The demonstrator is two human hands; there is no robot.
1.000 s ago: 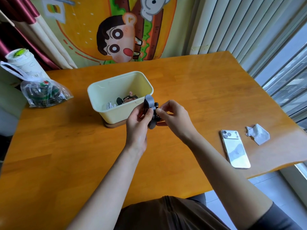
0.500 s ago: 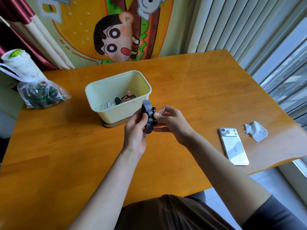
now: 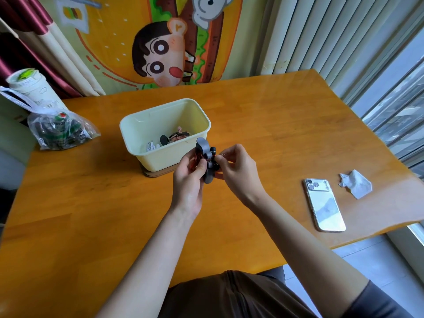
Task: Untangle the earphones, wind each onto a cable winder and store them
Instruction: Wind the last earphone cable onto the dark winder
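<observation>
From the head camera: grips the dark grey cable winder (image 3: 207, 167) upright in the left hand (image 3: 189, 177), thumb and fingers curled round its middle, with the red-and-black earphones (image 3: 197, 158) wound on it beside the thumb. Pinches an end of those earphones at the winder's right edge with the right hand (image 3: 238, 167), fingers bent. Holds all this above the desk (image 3: 275, 134), just in front of the cream bin (image 3: 137, 125), with other earphones (image 3: 177, 136) lying inside. Well to the right of the right hand: a white phone (image 3: 324, 205) and a crumpled tissue (image 3: 355, 183).

left hand (image 3: 190, 180) curled in grip, right hand (image 3: 238, 171) seemingly pinching
</observation>
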